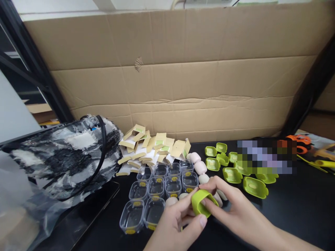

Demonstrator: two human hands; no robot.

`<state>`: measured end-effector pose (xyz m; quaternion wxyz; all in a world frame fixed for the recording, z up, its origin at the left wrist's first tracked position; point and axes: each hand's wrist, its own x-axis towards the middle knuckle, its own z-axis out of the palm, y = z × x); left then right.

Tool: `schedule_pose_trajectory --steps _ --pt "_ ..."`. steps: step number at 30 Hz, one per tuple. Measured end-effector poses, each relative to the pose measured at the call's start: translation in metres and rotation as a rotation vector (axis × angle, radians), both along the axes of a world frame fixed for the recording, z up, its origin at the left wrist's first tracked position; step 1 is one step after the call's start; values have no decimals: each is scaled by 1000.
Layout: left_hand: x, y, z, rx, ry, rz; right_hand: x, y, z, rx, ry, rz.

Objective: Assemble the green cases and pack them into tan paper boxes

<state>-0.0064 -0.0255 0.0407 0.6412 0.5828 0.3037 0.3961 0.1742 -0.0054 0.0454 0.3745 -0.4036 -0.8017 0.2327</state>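
Note:
Between both hands is a small lime-green plastic cup (199,199), tilted so that its hollow side faces right. My left hand (180,223) grips it from the left and below, thumb on its near rim. My right hand (230,205) holds the far side, with the thumb inside the hollow. Left of the hands stand several clear plastic containers (138,190) with yellow stickers, in rows. Pale rounded pieces (200,167) lie in a line behind the hands, some partly hidden by them. Similar green cups (255,187) rest on the black table to the right.
A heap of small folded cardboard boxes (157,144) sits behind the containers. A black-and-white shaggy bag (70,153) and clear plastic wrap (23,216) take up the left. A tall cardboard sheet (170,76) closes off the back. Orange toy-like parts (300,143) lie at far right.

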Motion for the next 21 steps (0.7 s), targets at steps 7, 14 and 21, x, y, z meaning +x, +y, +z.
schedule_pose_trajectory --steps 7,14,21 --pt "-1 0 -1 -41 -14 -48 -1 -4 3 -11 -27 -23" --pt "-1 -10 -2 -219 -187 8 15 17 33 165 43 -62" --pt "0 -12 -3 -159 -99 24 30 137 47 75 -176 -282"
